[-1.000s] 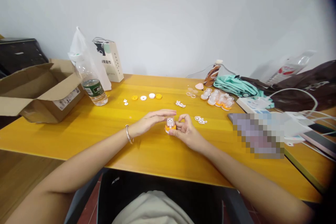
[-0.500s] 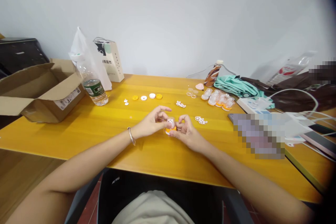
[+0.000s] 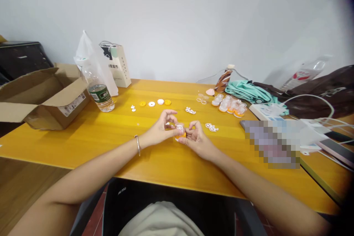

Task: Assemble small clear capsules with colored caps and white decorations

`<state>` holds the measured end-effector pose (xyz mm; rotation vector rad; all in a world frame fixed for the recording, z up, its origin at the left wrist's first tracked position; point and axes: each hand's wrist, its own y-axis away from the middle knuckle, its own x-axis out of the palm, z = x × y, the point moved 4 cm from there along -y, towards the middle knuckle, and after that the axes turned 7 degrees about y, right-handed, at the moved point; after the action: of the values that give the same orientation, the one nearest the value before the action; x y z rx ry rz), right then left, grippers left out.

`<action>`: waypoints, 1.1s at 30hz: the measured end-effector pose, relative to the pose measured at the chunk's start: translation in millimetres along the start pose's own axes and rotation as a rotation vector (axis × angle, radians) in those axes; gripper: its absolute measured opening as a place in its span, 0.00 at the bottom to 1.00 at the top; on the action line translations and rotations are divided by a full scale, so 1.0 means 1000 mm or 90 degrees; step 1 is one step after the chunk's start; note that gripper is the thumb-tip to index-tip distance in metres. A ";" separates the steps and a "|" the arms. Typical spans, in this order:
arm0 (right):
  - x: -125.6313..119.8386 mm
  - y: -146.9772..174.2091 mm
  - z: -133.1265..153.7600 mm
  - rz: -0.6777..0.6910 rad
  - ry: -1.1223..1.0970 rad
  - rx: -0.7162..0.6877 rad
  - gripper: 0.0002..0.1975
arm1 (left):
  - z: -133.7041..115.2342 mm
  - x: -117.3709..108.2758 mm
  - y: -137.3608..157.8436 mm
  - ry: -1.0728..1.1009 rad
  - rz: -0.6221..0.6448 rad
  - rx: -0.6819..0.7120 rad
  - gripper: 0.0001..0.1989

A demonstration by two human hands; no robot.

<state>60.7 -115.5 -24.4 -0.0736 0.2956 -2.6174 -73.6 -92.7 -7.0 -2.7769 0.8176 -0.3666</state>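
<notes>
Between my two hands is a small clear container with an orange base (image 3: pixel 181 136); a white patterned piece shows through its wall. My left hand (image 3: pixel 163 129) pinches its upper part with thumb and fingers. My right hand (image 3: pixel 198 141) grips the orange base from the other side, its fingers curled. Just beyond my hands lie white cut-out plastic pieces (image 3: pixel 190 110), and more white cut-out pieces (image 3: pixel 211 127) are to the right. Yellow discs (image 3: pixel 167 102) and white discs (image 3: pixel 160 101) stand in a row farther back on the table (image 3: pixel 155 162).
Several clear containers with orange bases (image 3: pixel 240 110) cluster at the right, near clear rings (image 3: pixel 203 99) and a brown drink bottle (image 3: pixel 224 78). An open cardboard box (image 3: pixel 52 114) and a water bottle (image 3: pixel 99 97) stand left. A teal cloth (image 3: pixel 249 92) and cables lie right.
The view has shifted very slightly. My left fingers have moved a little around the top of the container; both hands still hold it in the same place.
</notes>
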 end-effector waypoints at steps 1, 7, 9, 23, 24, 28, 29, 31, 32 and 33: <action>0.000 0.000 0.000 0.004 -0.002 -0.002 0.22 | 0.001 0.001 0.000 0.008 0.018 -0.011 0.26; -0.001 0.002 0.000 -0.013 0.019 0.002 0.22 | 0.001 0.000 0.000 -0.021 0.012 0.020 0.22; -0.001 0.002 -0.001 -0.013 0.032 0.002 0.22 | 0.001 0.004 0.001 -0.032 0.037 0.013 0.25; -0.005 0.002 0.002 -0.026 0.023 0.010 0.22 | -0.004 -0.004 -0.002 -0.214 -0.055 0.020 0.13; -0.005 0.002 0.003 -0.032 0.023 0.004 0.22 | -0.006 -0.004 -0.003 -0.198 -0.058 0.024 0.15; -0.007 0.000 0.003 -0.048 0.040 -0.011 0.22 | -0.010 -0.002 -0.002 -0.171 -0.051 0.028 0.13; -0.006 -0.001 0.002 -0.045 0.039 -0.012 0.22 | -0.009 -0.001 -0.002 -0.174 -0.049 0.018 0.11; -0.005 -0.001 0.002 -0.036 0.030 -0.013 0.22 | -0.005 0.000 -0.001 -0.171 -0.006 -0.020 0.13; -0.005 -0.001 0.001 -0.034 0.021 -0.013 0.22 | -0.003 0.002 0.000 -0.162 0.029 -0.039 0.15; -0.005 -0.001 0.001 -0.033 0.010 -0.011 0.22 | -0.001 0.003 0.000 -0.151 0.065 -0.053 0.16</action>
<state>64.8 -112.4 -23.2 -0.0665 0.3254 -2.6681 -71.7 -94.6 -5.5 -2.7689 0.9280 0.0149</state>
